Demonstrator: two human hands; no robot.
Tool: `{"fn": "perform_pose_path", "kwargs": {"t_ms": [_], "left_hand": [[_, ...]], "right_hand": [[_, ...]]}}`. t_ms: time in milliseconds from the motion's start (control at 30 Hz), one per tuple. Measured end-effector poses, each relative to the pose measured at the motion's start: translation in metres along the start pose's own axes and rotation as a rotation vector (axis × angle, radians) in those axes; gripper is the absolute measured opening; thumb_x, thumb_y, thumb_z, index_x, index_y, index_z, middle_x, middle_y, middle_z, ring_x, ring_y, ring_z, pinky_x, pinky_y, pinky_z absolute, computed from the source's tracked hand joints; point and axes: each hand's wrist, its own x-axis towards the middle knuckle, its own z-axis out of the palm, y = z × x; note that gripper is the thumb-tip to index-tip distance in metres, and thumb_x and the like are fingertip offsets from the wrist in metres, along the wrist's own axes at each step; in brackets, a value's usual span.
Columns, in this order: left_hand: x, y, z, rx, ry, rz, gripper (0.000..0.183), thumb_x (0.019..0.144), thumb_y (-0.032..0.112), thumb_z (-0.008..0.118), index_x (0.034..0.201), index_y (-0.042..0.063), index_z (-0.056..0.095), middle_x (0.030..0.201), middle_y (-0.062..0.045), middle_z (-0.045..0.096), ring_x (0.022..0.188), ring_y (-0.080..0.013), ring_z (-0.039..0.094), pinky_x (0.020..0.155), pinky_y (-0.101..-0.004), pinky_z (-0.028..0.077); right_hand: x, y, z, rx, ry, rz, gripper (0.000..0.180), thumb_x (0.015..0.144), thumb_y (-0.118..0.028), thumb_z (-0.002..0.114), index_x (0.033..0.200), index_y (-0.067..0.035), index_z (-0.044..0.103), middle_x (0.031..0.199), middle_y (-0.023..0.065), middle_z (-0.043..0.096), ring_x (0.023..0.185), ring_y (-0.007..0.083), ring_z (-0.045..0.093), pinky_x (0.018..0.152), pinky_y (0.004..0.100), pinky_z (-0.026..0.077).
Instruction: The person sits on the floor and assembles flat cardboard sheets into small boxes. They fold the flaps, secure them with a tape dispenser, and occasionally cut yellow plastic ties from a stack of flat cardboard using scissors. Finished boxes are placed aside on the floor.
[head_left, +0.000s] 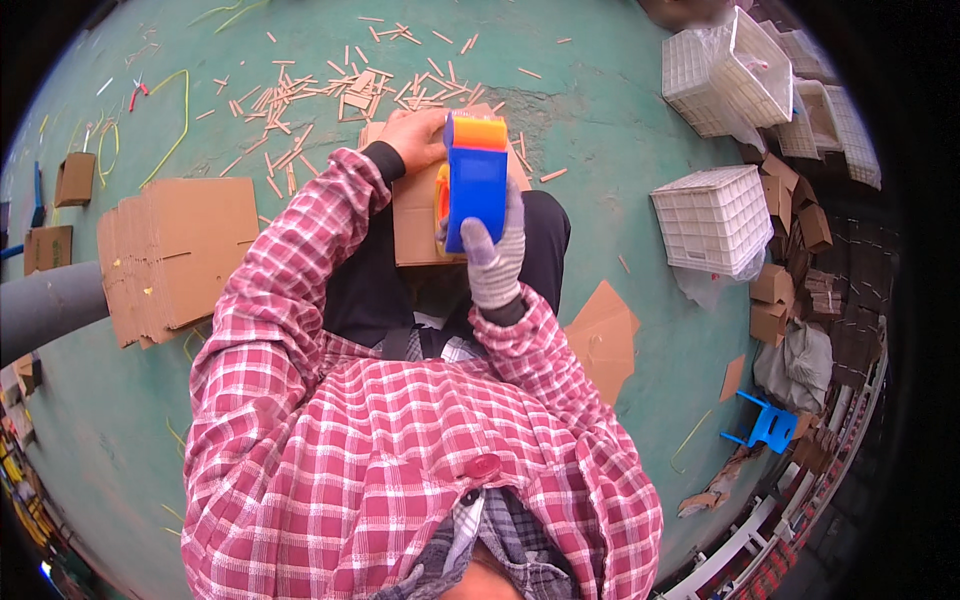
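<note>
A blue and orange packing-tape dispenser (477, 187) is upright in my right hand (495, 251), which wears a grey striped glove. Its orange roller end points away from me, over a brown cardboard box (424, 217) between my knees. My bare left hand (416, 139) lies on the far left part of the box, close beside the dispenser's head. The left fingertips are partly hidden by the dispenser, so whether they pinch the cardboard does not show. Part of the box lies hidden beneath the hands and dispenser.
Cardboard strips (360, 90) lie scattered on the green floor ahead. Flattened cartons (195, 247) are stacked at left by a grey pipe (52, 307). White plastic crates (712, 217), a small blue stool (769, 427) and a loose cardboard sheet (604, 345) are at right.
</note>
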Motion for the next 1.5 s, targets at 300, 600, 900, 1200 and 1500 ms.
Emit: {"fn": "perform_pose_path", "kwargs": {"t_ms": [300,600,900,1200,1500], "left_hand": [[-0.035,0.062,-0.051,-0.919,-0.086,-0.277,0.049,0.094,0.046,0.056,0.105,0.0,0.069,0.107,-0.01,0.068,0.104,-0.017,0.06,0.098,-0.0319,0.042],[-0.009,0.053,-0.05,-0.726,-0.108,-0.322,0.023,0.09,0.021,0.067,0.098,0.0,0.07,0.091,-0.005,0.07,0.085,-0.0112,0.065,0.08,-0.0246,0.051],[0.051,0.013,-0.037,-0.352,0.096,-0.326,0.024,0.092,0.024,0.065,0.093,0.0,0.069,0.087,-0.004,0.07,0.081,-0.0087,0.063,0.072,-0.0235,0.05],[0.039,-0.002,-0.02,-0.432,0.008,-0.274,0.023,0.099,0.023,0.052,0.096,0.001,0.06,0.087,-0.005,0.065,0.077,-0.0103,0.064,0.068,-0.0245,0.052],[0.038,-0.013,-0.014,-0.471,0.16,-0.209,0.024,0.1,0.023,0.048,0.096,0.0,0.056,0.082,-0.007,0.062,0.069,-0.0162,0.065,0.061,-0.0275,0.053]], "right_hand": [[-0.017,0.025,-0.025,-0.216,-0.095,-0.073,0.087,0.082,-0.037,0.075,0.147,-0.012,0.023,0.115,0.0111,0.056,0.085,0.0183,0.063,0.071,0.0318,0.055],[-0.019,0.01,-0.012,-0.215,-0.08,-0.047,0.081,0.084,-0.033,0.073,0.146,-0.008,0.027,0.127,0.01,0.05,0.109,0.0187,0.054,0.091,0.0327,0.047],[-0.031,-0.03,0.015,-0.261,0.152,0.105,0.07,0.088,-0.034,0.067,0.139,-0.002,0.031,0.116,0.012,0.057,0.096,0.019,0.06,0.08,0.0306,0.053],[-0.05,-0.036,0.025,-0.333,0.226,0.194,0.07,0.087,-0.034,0.068,0.139,-0.003,0.034,0.118,0.0122,0.055,0.1,0.0191,0.058,0.084,0.0324,0.05],[-0.035,-0.036,0.026,-0.288,0.192,0.227,0.066,0.087,-0.034,0.068,0.136,-0.003,0.037,0.115,0.0108,0.056,0.099,0.0178,0.057,0.086,0.0316,0.049]]}}
